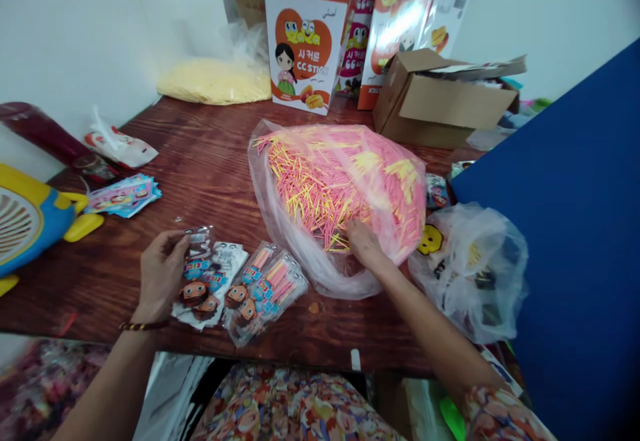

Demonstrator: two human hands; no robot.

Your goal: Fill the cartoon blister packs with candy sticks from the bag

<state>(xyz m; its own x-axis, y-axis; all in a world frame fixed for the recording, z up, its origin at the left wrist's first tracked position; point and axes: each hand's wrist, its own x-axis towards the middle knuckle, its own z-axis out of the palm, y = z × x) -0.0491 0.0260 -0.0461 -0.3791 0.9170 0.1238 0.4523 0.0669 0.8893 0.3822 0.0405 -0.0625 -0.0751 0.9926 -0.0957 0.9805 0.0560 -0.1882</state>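
My left hand [163, 273] pinches the top of a small clear packet [196, 269] printed with a cartoon face, at the table's left front. Beneath that packet lies a stack of similar printed packets [227, 257]. To its right, packets filled with pink and yellow sticks [273, 287] lie on the wood. A large clear plastic bag [263, 181] lies open in the middle, full of loose pink and yellow sticks [320, 194]. My right hand [364, 244] reaches into its near side among the sticks. Its fingertips are partly hidden, and what they grip cannot be made out.
Tall printed cartons [305, 61] and an opened cardboard box [445, 107] stand at the back. A yellow bag [215, 81] lies back left. Printed cards [125, 195], a tissue pack [123, 147] and a blue-yellow fan [40, 221] are left. A blue panel [565, 227] and white plastic bag [475, 274] bound the right.
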